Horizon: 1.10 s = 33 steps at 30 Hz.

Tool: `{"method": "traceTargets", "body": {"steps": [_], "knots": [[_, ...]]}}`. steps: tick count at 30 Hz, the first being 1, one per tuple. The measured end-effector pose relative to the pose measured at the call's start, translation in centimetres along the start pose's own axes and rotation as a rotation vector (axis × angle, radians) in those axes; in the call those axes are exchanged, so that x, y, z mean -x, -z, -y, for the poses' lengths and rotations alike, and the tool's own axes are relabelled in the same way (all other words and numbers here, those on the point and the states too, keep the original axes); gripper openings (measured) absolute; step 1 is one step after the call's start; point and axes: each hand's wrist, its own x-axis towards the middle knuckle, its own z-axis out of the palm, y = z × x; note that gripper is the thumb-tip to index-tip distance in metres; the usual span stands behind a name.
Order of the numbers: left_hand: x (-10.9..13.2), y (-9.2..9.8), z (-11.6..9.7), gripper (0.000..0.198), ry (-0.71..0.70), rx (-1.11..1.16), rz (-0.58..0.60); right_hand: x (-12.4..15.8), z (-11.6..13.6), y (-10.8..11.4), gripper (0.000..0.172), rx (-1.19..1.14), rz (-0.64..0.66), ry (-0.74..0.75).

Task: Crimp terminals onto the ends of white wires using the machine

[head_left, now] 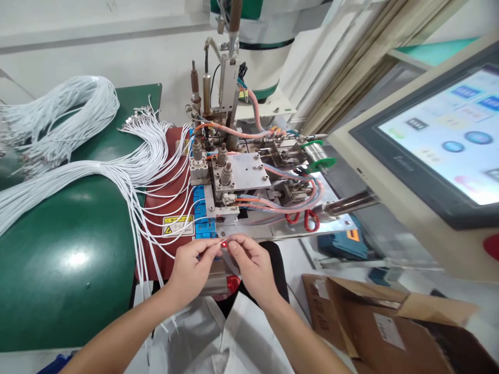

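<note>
In front of the machine's near edge, my left hand is closed in a pinch, with the tip of a thin white cable showing at its fingertips. Close beside it, my right hand also pinches; what sits between its fingers is mostly hidden. A small red glow shows between the two sets of fingertips. Just beyond my hands is a row of blue cable holders on the machine. Several white cables run from these holders across a dark red plate to the left.
A coiled white cable bundle lies on the green table. At right hang a touch screen and its red button. A wire spool sits on the machine; an open cardboard box stands below right.
</note>
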Motion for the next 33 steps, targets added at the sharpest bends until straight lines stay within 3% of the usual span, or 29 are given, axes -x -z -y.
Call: {"method": "traceTargets", "body": {"steps": [6, 15, 17, 21, 26, 33], "knots": [[0.0, -0.1, -0.2, 0.016, 0.158, 0.124, 0.047, -0.1, 0.3, 0.1, 0.007, 0.121, -0.045, 0.169], [-0.1, -0.4, -0.2, 0.012, 0.252, 0.367, 0.002, 0.1, -1.1, -1.9, 0.009, -0.225, -0.083, 0.037], [0.0, -0.5, -0.2, 0.011, 0.265, 0.392, -0.029, 0.2, -0.9, -2.2, 0.01, -0.167, -0.127, 0.071], [0.2, -0.6, -0.1, 0.012, 0.252, 0.396, -0.055, 0.2, -0.2, -2.1, 0.009, 0.178, -0.221, 0.323], [0.2, -0.5, 0.1, 0.014, 0.211, 0.313, -0.019, -0.7, 0.7, -0.7, 0.012, 0.426, -0.045, 0.464], [-0.2, 0.7, 0.1, 0.012, 0.103, 0.0, 0.105, -1.8, 2.6, 1.4, 0.011, 0.636, 0.276, 0.473]]}}
